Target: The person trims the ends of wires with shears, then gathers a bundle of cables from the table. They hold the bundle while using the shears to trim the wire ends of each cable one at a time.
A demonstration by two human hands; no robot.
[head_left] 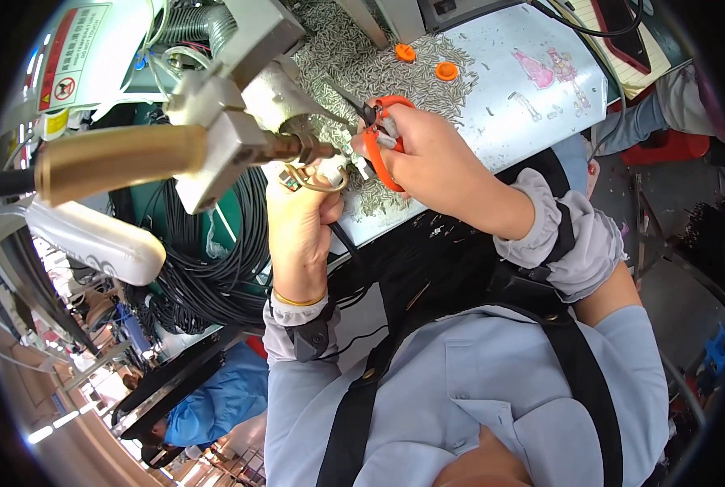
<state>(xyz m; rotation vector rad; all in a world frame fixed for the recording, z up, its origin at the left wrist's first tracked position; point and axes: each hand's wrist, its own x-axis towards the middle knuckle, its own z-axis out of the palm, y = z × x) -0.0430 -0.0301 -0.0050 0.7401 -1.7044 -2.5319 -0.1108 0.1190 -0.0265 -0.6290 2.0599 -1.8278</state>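
My right hand [440, 150] is closed round a pair of orange-handled scissors [371, 150]. Their dark blades stand apart and point to the upper left, above a heap of small metal pins [338, 53]. Just left of it, my left hand [302, 207] is closed with its fingers bent, below the machine's metal nozzle [306, 148]. A black cable [348, 239] runs down from that hand, and a thin beige loop [322, 185] curves by its fingertips. The held cable end is partly hidden by glare and the nozzle.
A machine arm with a tan cylinder [119, 162] hangs at the left, close over my left hand. Coiled black cables [208, 268] lie below it. Two orange rubber pieces [447, 71] rest on the white tabletop [533, 40]. Another person in blue [216, 402] sits at lower left.
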